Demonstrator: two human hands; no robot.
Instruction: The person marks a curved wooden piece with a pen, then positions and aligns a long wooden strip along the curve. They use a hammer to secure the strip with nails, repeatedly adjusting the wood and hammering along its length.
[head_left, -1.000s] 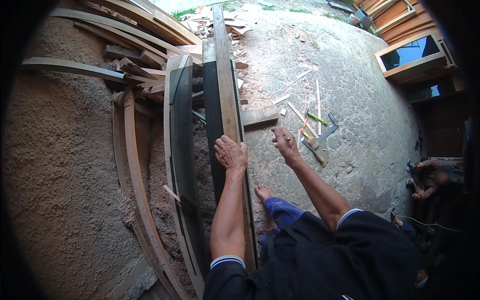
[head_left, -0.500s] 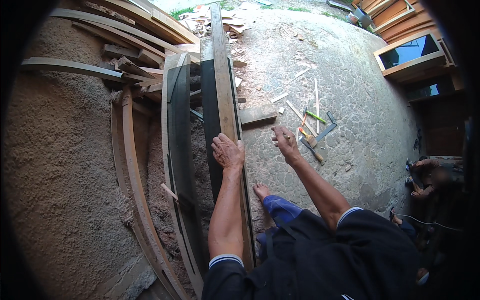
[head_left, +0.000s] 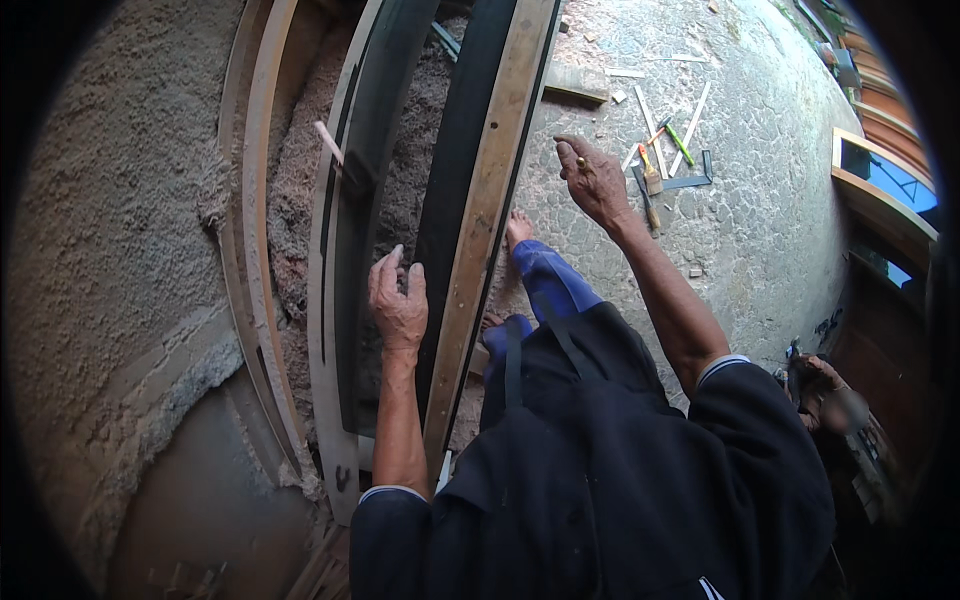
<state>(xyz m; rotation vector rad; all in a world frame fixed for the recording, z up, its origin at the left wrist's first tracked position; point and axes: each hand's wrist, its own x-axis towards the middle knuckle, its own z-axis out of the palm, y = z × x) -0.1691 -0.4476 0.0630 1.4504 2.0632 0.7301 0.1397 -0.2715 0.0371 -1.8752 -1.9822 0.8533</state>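
Head view, the only one: a brown-faced beam (head_left: 490,180) is running along the left edge of the paved ground (head_left: 760,260), a dark board (head_left: 450,190) showing just left of it. Left hand (head_left: 398,310) is hovering about that board's left edge, fingers half curled and parted, seemingly holding nothing; cannot tell if it is touching. Right hand (head_left: 600,188) is hanging over the ground, right of the beam, fingers loosely bent; cannot tell if they are pinching anything small. Square (head_left: 688,183) and brush (head_left: 654,184) are lying farther right. Judgement: good handling is calling for a flat left palm steadying the beam, fingertips staying out of the gap, eyes following its edge.
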